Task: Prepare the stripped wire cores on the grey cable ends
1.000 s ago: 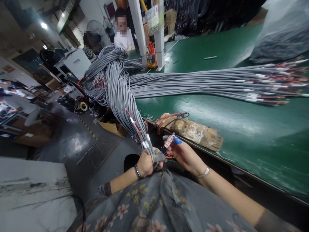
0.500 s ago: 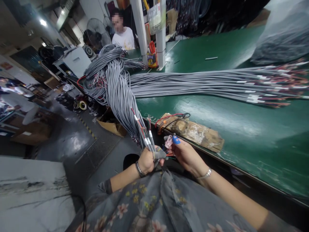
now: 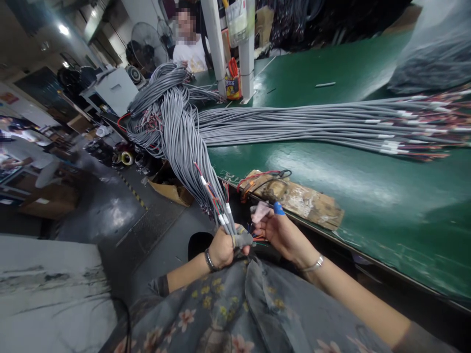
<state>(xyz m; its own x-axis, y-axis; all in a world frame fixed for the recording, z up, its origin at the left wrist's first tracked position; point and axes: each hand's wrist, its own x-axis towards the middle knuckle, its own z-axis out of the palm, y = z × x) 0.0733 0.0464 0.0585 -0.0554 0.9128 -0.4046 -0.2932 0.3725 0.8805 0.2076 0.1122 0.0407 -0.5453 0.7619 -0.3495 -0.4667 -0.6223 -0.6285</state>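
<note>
My left hand (image 3: pixel 223 247) is closed around several grey cables (image 3: pixel 227 223), whose white-marked ends with red and green wires rise above the fist. A grey covering wraps its thumb. Close on the right is my right hand (image 3: pixel 283 235), palm up, its thumb lifted away from the partly curled fingers. That thumb wears a blue cover (image 3: pixel 278 208), and a pale pink covering (image 3: pixel 260 212) shows at the index finger, smeared by motion. Short orange and blue wires (image 3: pixel 259 239) stick out between the two hands. Whether the right fingertips touch them is unclear.
A thick bundle of grey cables (image 3: pixel 180 117) drapes over the green table (image 3: pixel 368 181); more cables (image 3: pixel 294 122) lie along it. A worn wooden board (image 3: pixel 305 201) sits at the near edge. Behind a white post (image 3: pixel 247 63) is another person (image 3: pixel 191 54). An open carton (image 3: pixel 171 191) stands below.
My right thumb has lifted away from the index finger, and the right hand has shifted slightly right. My left hand keeps its hold on the cables. The view has tilted a little.
</note>
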